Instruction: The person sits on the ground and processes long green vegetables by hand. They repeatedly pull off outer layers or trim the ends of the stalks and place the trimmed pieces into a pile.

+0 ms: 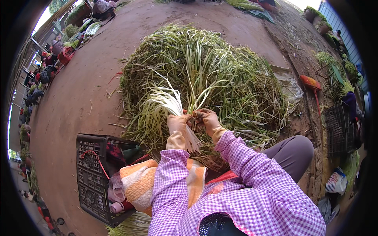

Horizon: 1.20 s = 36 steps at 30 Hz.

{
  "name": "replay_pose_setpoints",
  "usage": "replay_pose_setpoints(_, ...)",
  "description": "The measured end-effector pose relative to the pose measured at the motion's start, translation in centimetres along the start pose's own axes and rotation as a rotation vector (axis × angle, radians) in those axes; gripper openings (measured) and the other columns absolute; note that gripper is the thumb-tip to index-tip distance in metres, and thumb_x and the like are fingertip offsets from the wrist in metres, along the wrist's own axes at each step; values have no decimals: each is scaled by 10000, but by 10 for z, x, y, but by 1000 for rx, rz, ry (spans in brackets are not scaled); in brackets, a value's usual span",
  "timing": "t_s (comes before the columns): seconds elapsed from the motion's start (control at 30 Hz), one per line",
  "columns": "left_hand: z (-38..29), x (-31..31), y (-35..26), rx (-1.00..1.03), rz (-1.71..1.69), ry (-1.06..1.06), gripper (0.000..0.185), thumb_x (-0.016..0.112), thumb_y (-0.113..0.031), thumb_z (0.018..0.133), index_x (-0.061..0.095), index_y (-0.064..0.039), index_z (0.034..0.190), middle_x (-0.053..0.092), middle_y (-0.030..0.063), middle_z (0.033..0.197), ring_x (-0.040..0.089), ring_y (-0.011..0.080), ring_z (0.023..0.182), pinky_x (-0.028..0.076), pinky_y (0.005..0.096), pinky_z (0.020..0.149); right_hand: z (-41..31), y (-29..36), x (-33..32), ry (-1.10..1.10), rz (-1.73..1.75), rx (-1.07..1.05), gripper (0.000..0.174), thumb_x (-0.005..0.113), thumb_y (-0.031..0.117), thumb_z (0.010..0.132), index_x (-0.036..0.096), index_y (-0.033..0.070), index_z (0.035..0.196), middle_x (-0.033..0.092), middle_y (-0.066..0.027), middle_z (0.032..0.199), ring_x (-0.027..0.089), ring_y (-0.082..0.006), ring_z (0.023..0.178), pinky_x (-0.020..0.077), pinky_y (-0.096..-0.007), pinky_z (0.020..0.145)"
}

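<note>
My left hand (177, 124), in a tan glove, is closed round a bunch of pale leafy stalks (173, 101); their green-white leaves fan out above it and the white stem ends show below. Close beside it on the right, my right hand (206, 118), gloved too, pinches green stalks (195, 103) between fingers and thumb near their lower ends. Both hands are over the near edge of a large heap of long green leafy plants (236, 76). Some fingertips are hidden behind the stalks.
A black plastic crate (91, 177) with cloth and bags stands at my left, beside an orange-striped towel (138, 180). To the right lie a plastic sheet (288, 85), an orange broom (310, 82) and another black crate (339, 129). Several people (47, 73) sit along the far left.
</note>
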<state>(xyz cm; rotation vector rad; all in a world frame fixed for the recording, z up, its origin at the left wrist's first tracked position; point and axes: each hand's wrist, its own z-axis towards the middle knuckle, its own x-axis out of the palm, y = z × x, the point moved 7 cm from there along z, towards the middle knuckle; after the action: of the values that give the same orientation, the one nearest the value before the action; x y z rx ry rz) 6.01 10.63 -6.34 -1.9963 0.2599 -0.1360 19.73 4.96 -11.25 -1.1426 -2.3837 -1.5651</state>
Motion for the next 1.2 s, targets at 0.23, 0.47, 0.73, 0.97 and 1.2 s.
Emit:
replay_pose_setpoints(0.23, 2, 6, 18, 9, -248, -57, 98, 722, -33, 829, 672, 18, 897, 684, 73, 847, 593, 154, 680, 515, 282, 662, -14, -4, 2, -55, 111, -98, 114, 631, 102, 950, 667, -5, 969, 708, -105, 839, 659, -158, 625, 575, -263, 550)
replay_pose_setpoints(0.47, 4, 5, 12, 17, 147, -55, 123, 716, -102, 870, 708, 19, 893, 700, 101, 845, 606, 140, 680, 513, 275, 627, -14, 4, 2, 3, -179, -286, 164, 670, 135, 935, 676, -23, 978, 708, -92, 853, 660, -146, 692, 587, -278, 606)
replay_pose_setpoints(0.73, 2, 13, 16, 5, -124, 131, 193, 782, -109, 824, 725, 9, 965, 729, 74, 862, 602, 121, 617, 508, 232, 558, 5, -3, -21, 27, -93, -59, 161, 699, 172, 919, 692, 15, 954, 717, -61, 819, 638, -130, 623, 537, -257, 557)
replay_pose_setpoints(0.97, 5, 11, 26, -62, 667, -219, 182, 699, -70, 830, 604, 51, 928, 692, 199, 906, 685, 233, 735, 586, 294, 675, -38, 35, 2, 37, -122, -421, 176, 719, 199, 907, 715, 27, 942, 717, -46, 813, 641, -104, 680, 540, -240, 621)
replay_pose_setpoints(1.2, 7, 27, 54, 83, 993, -128, 185, 568, -79, 912, 609, 49, 1038, 693, 243, 999, 702, 372, 917, 576, 389, 817, -90, 176, 14, 179, 23, -748, 158, 681, 190, 927, 729, 42, 956, 719, -45, 808, 656, -100, 662, 567, -242, 625)
